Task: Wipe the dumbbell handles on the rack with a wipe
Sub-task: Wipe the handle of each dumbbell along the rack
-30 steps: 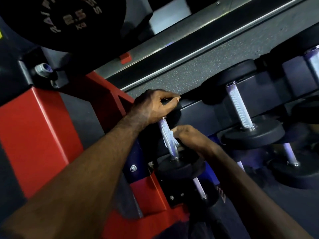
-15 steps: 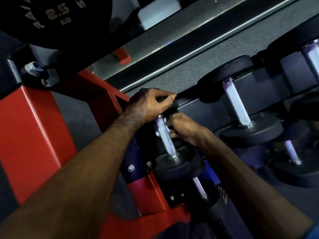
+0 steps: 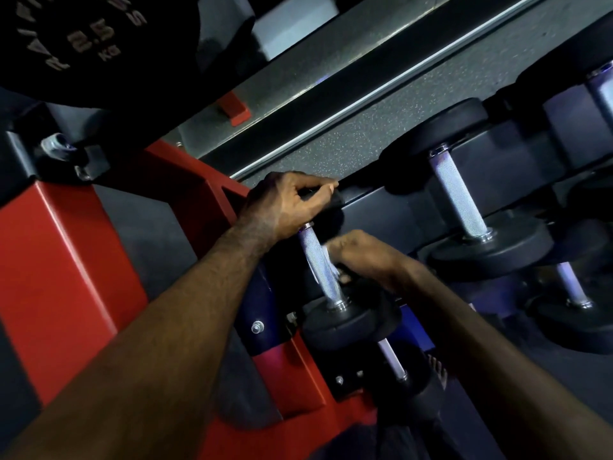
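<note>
Landmark for all positions: the knurled handle (image 3: 320,267) of the leftmost dumbbell on the top tier of the rack.

Far left of the handle and above it hangs a black weight plate (image 3: 76,38) stamped 2.5 kg. Below the plate, still left of the handle, stands the red rack upright (image 3: 63,260).

The left hand (image 3: 285,207) sits at the handle's upper end, fingers curled over the far head (image 3: 331,210) of that dumbbell; the grip there is closed on the head, apparently steadying it. The near head (image 3: 348,322) rests at the handle's lower end.

The right hand (image 3: 361,252) is immediately right of the handle and against it, its grip closed on a white wipe (image 3: 326,263) pressed onto the middle of the knurling. Part of the wipe trails down the handle's left side.

Right of the handle lies a second dumbbell handle (image 3: 459,200) on the same tier, untouched. Lower right of the landmark, a third handle (image 3: 570,283) shows on the tier below. A slimmer handle (image 3: 391,358) shows directly below the near head.

Assessment: the handle is rigid steel, and its knurling looks likely to snag the thin, soft wipe, which could bunch or tear. The dumbbell is heavy and may roll in its cradle; holding it at the head, as now, seems sound. The wipe is best wrapped round the shaft and drawn lengthwise. Task appears at an early stage.
</note>
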The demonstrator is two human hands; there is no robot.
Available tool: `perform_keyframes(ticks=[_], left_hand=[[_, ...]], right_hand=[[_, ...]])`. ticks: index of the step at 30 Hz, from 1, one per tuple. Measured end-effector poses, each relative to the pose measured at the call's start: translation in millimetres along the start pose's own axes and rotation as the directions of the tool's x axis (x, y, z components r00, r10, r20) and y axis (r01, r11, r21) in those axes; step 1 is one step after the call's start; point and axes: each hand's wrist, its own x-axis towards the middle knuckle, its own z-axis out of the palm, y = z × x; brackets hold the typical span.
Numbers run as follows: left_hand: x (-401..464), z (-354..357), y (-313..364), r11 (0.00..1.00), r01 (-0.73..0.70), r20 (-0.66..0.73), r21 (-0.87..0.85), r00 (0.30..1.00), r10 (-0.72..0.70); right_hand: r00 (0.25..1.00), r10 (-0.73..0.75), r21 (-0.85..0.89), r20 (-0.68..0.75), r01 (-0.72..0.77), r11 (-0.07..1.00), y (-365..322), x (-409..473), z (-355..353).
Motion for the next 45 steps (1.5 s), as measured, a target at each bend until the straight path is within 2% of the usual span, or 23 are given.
perform_keyframes(ticks=[2,4,6,7,9,13,15,17,20,25,30,32,36,38,40,43,45], left_hand=[[0,0,-2,1.0,-0.007,-0.015,-0.009,1.0,0.007],[0,1,-3,1.0,-0.009,-0.018,-0.01,1.0,0.009],[1,2,-3,1.0,-0.005,-0.01,-0.01,1.0,0.005],[1,1,-3,1.0,-0.001,-0.006,-0.007,1.0,0.001],[1,0,-3,1.0,0.007,-0.003,-0.004,1.0,-0.007],[2,0,-5,1.0,0.001,-0.009,0.0,1.0,-0.001],[1,0,-4,1.0,-0.002,-0.003,0.009,1.0,0.002],[2,0,-1,1.0,-0.006,0.005,0.009,1.0,0.005],[1,-3,1,1.0,0.006,0.0,0.024,1.0,-0.006],[-3,-1,0,0.999,0.002,-0.002,0.033,1.0,-0.002],[-1,-2,-1,1.0,0.013,-0.015,0.019,1.0,-0.013],[-1,0,0,1.0,0.018,-0.013,0.014,1.0,-0.018],[-1,0,-3,1.0,0.008,-0.027,0.005,1.0,-0.008],[-2,1,-5,1.0,0.011,-0.026,-0.007,1.0,-0.011],[-2,2,-5,1.0,0.015,-0.023,-0.016,1.0,-0.016],[1,2,-4,0.999,0.021,-0.022,-0.03,1.0,-0.022],[3,3,-5,0.999,0.028,-0.021,-0.046,0.999,-0.029]], right_hand=[[0.997,0.043,-0.115,0.062,-0.036,0.993,14,-13,-3],[0.999,0.021,-0.031,0.045,-0.019,0.999,11,-10,1],[0.998,-0.048,0.082,-0.047,0.052,0.995,-5,2,8],[0.992,-0.071,0.085,-0.104,0.08,0.993,-12,9,11],[0.988,-0.086,0.032,-0.131,0.091,0.995,-12,13,11],[0.998,-0.053,-0.235,0.017,0.056,0.97,27,-9,-2],[0.997,-0.075,-0.189,-0.007,0.072,0.979,28,-11,1],[0.986,-0.135,-0.043,-0.099,0.131,0.99,17,-2,7],[0.955,-0.238,-0.123,-0.175,0.219,0.968,10,9,9],[0.973,-0.215,-0.267,-0.089,0.184,0.946,46,-20,2],[0.935,-0.222,-0.042,-0.277,0.219,0.975,18,-4,18],[0.918,-0.232,-0.083,-0.322,0.216,0.973,9,-4,21],[0.96,-0.185,-0.301,-0.211,0.116,0.946,28,-30,12],[0.969,-0.166,-0.253,-0.186,0.116,0.96,34,-34,12],[0.944,-0.218,-0.16,-0.247,0.183,0.97,23,-23,17],[0.915,-0.243,-0.152,-0.322,0.204,0.967,4,1,21],[0.942,-0.209,-0.146,-0.262,0.176,0.974,9,1,18]])
